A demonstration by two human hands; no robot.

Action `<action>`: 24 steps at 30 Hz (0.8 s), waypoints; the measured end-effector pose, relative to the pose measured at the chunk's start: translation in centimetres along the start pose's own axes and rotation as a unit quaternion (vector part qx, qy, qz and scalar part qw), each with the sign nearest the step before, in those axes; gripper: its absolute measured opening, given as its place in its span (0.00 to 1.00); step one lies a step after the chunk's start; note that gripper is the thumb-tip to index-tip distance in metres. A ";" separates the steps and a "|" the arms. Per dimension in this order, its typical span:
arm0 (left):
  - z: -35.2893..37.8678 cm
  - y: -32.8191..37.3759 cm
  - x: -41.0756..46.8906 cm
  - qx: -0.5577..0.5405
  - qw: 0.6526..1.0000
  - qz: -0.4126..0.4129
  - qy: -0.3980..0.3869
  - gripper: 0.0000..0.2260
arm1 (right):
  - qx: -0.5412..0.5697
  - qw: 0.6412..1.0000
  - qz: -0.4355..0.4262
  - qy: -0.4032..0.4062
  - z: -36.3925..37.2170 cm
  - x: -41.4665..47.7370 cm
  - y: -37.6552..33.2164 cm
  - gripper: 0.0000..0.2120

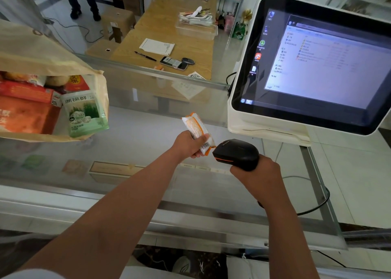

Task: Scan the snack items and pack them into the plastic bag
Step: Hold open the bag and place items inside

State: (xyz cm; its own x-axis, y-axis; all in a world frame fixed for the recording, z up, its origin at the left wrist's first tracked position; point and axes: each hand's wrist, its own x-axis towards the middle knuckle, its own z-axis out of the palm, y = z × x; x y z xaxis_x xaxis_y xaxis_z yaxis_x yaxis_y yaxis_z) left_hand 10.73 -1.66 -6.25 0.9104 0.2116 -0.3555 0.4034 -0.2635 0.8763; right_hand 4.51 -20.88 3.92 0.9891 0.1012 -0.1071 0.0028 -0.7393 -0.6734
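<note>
My left hand (189, 144) grips a small orange-and-white snack packet (195, 125) above the glass counter, its barcode end turned toward the scanner. My right hand (257, 174) holds a black barcode scanner (237, 152) by the handle, its nose almost touching the packet's barcode. A beige plastic bag (42, 52) lies open on its side at the left. Inside it are a green-and-white pouch (84, 112), red and orange packs (27, 113) and other snacks.
A white touchscreen register (313, 67) stands at the right on the glass counter (137, 130). The scanner's cable (317, 202) loops down at the right. Beyond the counter is a wooden table (173, 33) with papers, a pen and a phone. A person's legs (83, 1) are at the far left.
</note>
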 end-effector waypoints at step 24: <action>0.0 -0.1 0.1 -0.001 1.000 0.005 0.001 0.24 | 0.013 1.000 0.019 0.013 0.4 0.5 0.9 0.06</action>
State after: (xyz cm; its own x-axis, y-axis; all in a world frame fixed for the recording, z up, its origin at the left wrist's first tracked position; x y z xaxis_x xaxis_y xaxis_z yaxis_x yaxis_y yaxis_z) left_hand 10.79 -1.58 -6.41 0.9143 0.2102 -0.3461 0.3938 -0.2630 0.8808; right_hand 4.93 -21.26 2.95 0.9918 0.0556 -0.1149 -0.0391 -0.7249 -0.6877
